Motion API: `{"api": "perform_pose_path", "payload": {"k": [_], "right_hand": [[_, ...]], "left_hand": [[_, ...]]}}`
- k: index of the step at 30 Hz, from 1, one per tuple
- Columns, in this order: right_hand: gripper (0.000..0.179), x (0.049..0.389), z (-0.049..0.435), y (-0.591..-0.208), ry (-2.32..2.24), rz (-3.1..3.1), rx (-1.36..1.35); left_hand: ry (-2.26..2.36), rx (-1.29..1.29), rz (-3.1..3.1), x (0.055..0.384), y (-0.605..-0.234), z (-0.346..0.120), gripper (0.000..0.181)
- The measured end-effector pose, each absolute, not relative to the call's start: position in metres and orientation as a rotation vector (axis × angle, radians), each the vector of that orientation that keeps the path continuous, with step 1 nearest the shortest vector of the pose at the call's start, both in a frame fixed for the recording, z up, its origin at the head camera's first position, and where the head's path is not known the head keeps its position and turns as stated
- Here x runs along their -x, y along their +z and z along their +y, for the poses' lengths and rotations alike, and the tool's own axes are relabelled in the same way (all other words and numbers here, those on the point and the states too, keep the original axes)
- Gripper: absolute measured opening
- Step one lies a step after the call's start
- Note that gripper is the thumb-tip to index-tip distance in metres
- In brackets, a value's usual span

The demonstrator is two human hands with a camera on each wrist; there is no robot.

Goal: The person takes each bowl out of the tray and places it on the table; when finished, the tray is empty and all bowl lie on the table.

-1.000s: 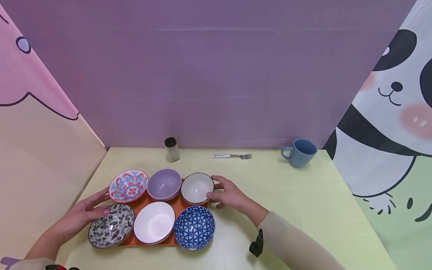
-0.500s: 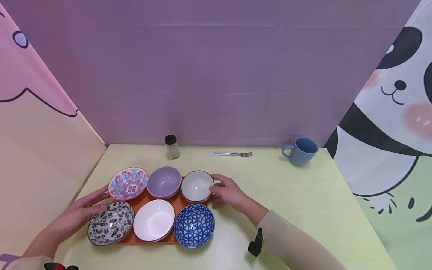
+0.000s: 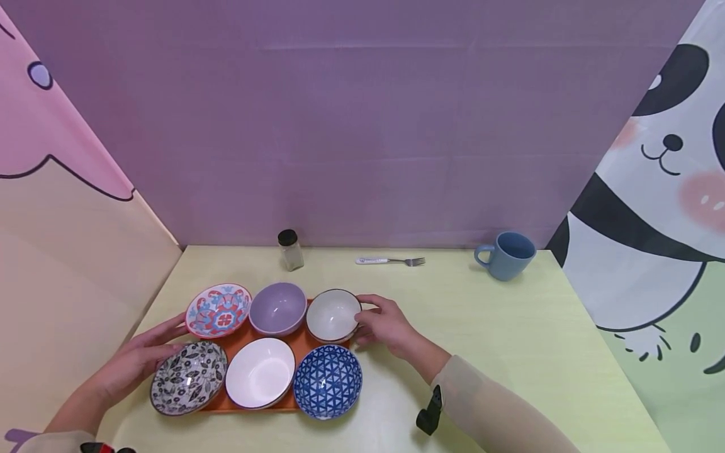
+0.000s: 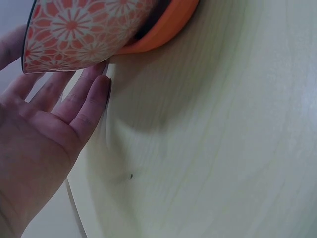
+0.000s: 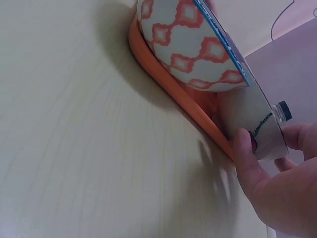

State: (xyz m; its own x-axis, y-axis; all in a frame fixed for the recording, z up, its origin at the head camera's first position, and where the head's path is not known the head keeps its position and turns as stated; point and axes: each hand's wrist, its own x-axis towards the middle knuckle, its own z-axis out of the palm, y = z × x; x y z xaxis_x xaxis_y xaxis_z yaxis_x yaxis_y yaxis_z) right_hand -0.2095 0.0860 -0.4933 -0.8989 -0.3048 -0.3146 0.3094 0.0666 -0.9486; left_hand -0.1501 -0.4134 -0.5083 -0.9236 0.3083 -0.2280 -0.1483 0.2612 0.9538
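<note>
the thumb of the right hand (image 3: pixel 387 328) has drawn back from over the grey-white bowl (image 3: pixel 331 314) to its rim since a second ago. on the table (image 3: pixel 481 352), the orange tray (image 3: pixel 300 341) bears six bowls (image 3: pixel 260 373) in close rows, probably to fit them all. the left hand (image 3: pixel 127 363) reaches the leftmost bowls (image 3: pixel 189 379); both hands spread loosely, clenching nothing, seemingly steadying the load.
</note>
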Motion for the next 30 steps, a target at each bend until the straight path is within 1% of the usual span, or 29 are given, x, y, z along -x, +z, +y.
{"api": "perform_pose_path", "payload": {"k": [8,14,19,30], "right_hand": [[0.054,0.209,0.089,-0.499,-1.918,1.918,-0.044],[0.054,0.209,0.094,-0.498,-1.975,1.893,-0.039],[0.053,0.21,0.1,-0.493,-1.991,1.886,-0.051],[0.051,0.212,0.124,-0.485,-2.053,1.885,-0.117]], "left_hand": [[1.669,-0.114,2.193,0.149,-0.509,-0.411,0.072],[1.668,-0.141,2.19,0.153,-0.507,-0.408,0.066],[1.604,-0.052,2.188,0.16,-0.498,-0.404,0.063],[1.246,-0.017,2.343,0.167,-0.476,-0.383,0.072]]}}
